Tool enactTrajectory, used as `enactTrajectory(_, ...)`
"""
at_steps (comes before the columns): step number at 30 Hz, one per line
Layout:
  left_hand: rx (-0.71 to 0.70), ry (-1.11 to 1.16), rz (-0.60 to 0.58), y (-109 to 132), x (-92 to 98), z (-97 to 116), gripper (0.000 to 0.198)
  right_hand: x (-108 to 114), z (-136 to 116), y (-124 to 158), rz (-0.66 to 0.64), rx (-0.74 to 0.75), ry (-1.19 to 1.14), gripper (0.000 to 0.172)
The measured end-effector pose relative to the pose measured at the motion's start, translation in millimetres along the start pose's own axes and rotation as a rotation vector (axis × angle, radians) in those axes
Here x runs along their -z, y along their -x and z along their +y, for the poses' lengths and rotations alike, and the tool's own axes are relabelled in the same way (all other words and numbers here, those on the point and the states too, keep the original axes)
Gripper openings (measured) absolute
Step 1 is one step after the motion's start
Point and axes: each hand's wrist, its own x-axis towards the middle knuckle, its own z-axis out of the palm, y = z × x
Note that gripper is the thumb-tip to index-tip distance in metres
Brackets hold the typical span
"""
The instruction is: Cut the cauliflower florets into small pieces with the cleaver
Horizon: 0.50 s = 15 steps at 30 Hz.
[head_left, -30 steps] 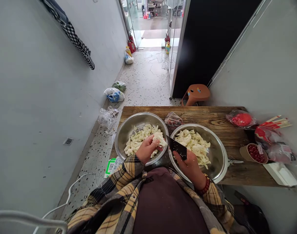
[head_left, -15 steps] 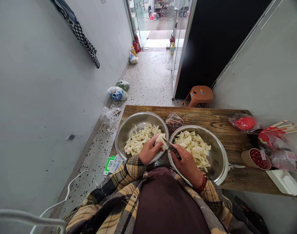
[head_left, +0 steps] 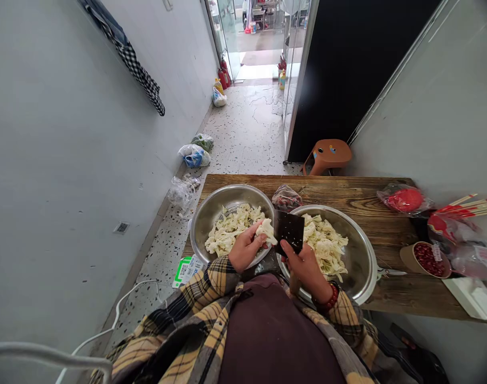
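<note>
Over the right rim of the left metal bowl (head_left: 199, 209), my left hand (head_left: 246, 247) is closed on a piece of cauliflower (head_left: 267, 230). My right hand (head_left: 307, 270) grips a cleaver (head_left: 288, 229) by its wooden handle, with the dark blade upright and its flat side facing me. Small white bits stick to the blade. The blade's left edge is close beside the cauliflower piece; whether they touch I cannot tell. Cut cauliflower (head_left: 227, 229) lies in the left bowl. More cauliflower florets (head_left: 327, 248) fill part of the right metal bowl (head_left: 361, 256), partly hidden behind the blade and my right hand.
Both bowls stand on a wooden table (head_left: 347, 192). Behind them lies a plastic bag (head_left: 286, 198) with dark red contents. To the right are scissors (head_left: 392, 272), a tub of red beans or berries (head_left: 425, 260) and bundled skewers (head_left: 467, 205). An orange stool (head_left: 329, 153) stands beyond the table.
My right hand has turned the cleaver from edge-on against the cauliflower to upright, its broad face now showing. My left hand keeps the cauliflower piece in nearly the same spot.
</note>
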Motion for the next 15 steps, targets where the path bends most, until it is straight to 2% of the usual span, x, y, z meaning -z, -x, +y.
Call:
enactTrajectory(2, 0.007, 0.077, -0.029, -1, 0.7, -1, 0.047, -1, 4, 1, -0.048, -0.147, -0.100, 0.045)
enactTrajectory(3, 0.008, 0.119, -0.041, -2, 0.9, -2, 0.048, 0, 5, 1, -0.045, -0.158, -0.109, 0.045)
enactTrajectory(5, 0.009, 0.183, -0.051, -4, 1.2, -3, 0.050, 0, 5, 2, 0.015, -0.057, -0.037, 0.043)
enactTrajectory(8, 0.004, 0.204, -0.061, -6, 1.5, -6, 0.053, -1, 3, 5, 0.120, 0.190, 0.139, 0.038)
enactTrajectory(10, 0.003, 0.209, -0.075, -7, 1.9, -8, 0.053, -2, 4, 6, 0.149, 0.263, 0.204, 0.038)
enactTrajectory(12, 0.015, 0.229, -0.082, -5, 2.2, -11, 0.052, 0, 8, 6, 0.189, 0.240, 0.245, 0.041)
enactTrajectory(15, 0.064, 0.312, -0.104, -2, 2.0, -14, 0.048, 11, 18, 2, 0.296, 0.087, 0.269, 0.048)
